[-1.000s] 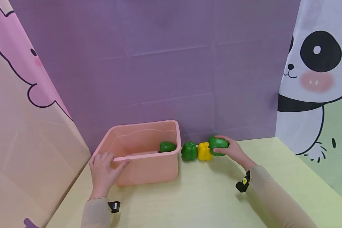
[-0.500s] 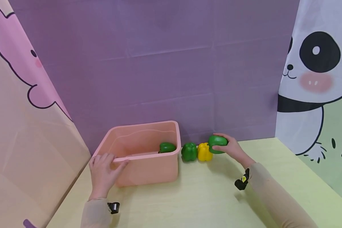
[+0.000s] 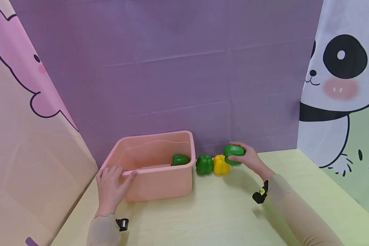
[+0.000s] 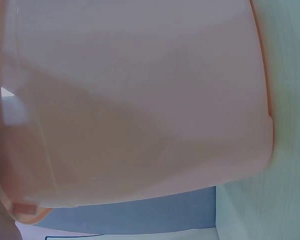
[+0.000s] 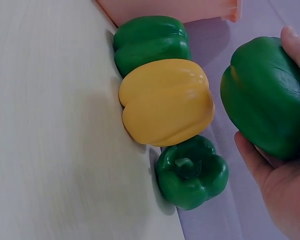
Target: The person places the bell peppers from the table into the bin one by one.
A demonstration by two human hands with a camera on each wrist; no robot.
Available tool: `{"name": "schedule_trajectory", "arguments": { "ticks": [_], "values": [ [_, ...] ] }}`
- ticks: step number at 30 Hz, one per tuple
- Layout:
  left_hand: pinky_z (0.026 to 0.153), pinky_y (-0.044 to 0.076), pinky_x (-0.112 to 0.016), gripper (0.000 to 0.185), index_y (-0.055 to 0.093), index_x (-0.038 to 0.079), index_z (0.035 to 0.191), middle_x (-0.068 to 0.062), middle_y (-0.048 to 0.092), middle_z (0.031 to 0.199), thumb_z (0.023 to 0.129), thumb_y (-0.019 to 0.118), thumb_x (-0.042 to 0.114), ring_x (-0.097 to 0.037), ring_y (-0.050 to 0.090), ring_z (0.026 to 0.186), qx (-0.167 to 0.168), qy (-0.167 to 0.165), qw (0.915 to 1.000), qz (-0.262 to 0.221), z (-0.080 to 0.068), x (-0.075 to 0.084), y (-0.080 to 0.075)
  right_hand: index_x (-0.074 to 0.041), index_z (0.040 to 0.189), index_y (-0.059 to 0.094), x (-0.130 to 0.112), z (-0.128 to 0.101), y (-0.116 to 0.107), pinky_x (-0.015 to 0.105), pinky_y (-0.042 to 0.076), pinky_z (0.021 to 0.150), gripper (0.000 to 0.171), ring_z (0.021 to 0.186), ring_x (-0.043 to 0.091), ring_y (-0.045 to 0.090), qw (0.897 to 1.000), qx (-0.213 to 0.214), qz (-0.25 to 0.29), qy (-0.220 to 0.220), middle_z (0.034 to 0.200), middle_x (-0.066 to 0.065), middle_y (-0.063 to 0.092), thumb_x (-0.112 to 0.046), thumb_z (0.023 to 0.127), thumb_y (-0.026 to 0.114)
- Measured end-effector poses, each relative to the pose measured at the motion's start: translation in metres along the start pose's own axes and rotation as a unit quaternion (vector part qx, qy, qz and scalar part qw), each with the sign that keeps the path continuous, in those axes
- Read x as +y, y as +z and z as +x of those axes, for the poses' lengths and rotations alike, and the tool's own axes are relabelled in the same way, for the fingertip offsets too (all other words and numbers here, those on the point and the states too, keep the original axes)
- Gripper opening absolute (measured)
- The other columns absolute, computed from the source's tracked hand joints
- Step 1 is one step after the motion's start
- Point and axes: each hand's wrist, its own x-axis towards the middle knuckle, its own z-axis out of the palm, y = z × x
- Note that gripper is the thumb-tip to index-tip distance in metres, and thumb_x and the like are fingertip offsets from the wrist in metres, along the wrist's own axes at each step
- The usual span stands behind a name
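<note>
No readable text, label or number shows anywhere.

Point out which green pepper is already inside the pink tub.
It is the green pepper lying in the pink tub, at its right end. Another green pepper stands outside on the table beside a yellow one, and the right hand holds a third.

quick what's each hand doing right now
Left hand: grips the rim of the pink tub.
Right hand: holds a green pepper, lifted off the table.
</note>
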Motion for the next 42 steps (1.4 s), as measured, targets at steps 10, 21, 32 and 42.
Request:
{"name": "schedule_trajectory", "arguments": {
  "ticks": [10, 21, 32, 42],
  "values": [
    [0.097, 0.023, -0.056, 0.030, 0.064, 0.012, 0.090, -0.010, 0.065, 0.094, 0.086, 0.067, 0.042, -0.033, 0.050, 0.096, -0.001, -0.010, 0.9999, 0.008, -0.003, 0.001, -0.002, -0.009, 0.140, 0.050, 0.001, 0.002, 0.002, 0.039, 0.050, 0.081, 0.068, 0.104, 0.036, 0.053, 1.000, -0.005, -0.006, 0.002, 0.135, 0.023, 0.048, -0.026, 0.080, 0.080],
    [0.104, 0.015, -0.059, 0.025, 0.065, 0.014, 0.087, -0.011, 0.064, 0.094, 0.083, 0.070, 0.038, -0.035, 0.050, 0.100, 0.035, -0.011, 0.9992, 0.013, -0.005, -0.001, -0.004, -0.013, 0.140, 0.050, -0.005, 0.007, 0.002, 0.040, 0.051, 0.082, 0.069, 0.105, 0.036, 0.054, 1.000, -0.011, -0.012, 0.006, 0.136, 0.021, 0.047, -0.029, 0.080, 0.080],
    [0.102, 0.019, -0.059, 0.029, 0.066, 0.011, 0.087, -0.012, 0.066, 0.092, 0.085, 0.068, 0.040, -0.035, 0.051, 0.097, 0.041, -0.002, 0.9991, 0.005, 0.002, -0.001, -0.002, -0.017, 0.140, 0.051, -0.026, 0.015, 0.001, 0.047, 0.049, 0.085, 0.068, 0.108, 0.037, 0.053, 0.999, -0.007, -0.035, 0.002, 0.136, 0.020, 0.048, -0.033, 0.080, 0.080],
    [0.102, 0.018, -0.060, 0.036, 0.066, 0.008, 0.086, -0.013, 0.065, 0.089, 0.086, 0.065, 0.044, -0.037, 0.050, 0.094, 0.042, -0.010, 0.9990, 0.007, -0.001, -0.003, 0.003, -0.016, 0.140, 0.051, -0.030, 0.020, 0.007, 0.044, 0.049, 0.084, 0.069, 0.105, 0.035, 0.055, 0.999, -0.011, -0.026, -0.016, 0.134, 0.018, 0.051, -0.033, 0.079, 0.081]
  ]
}}
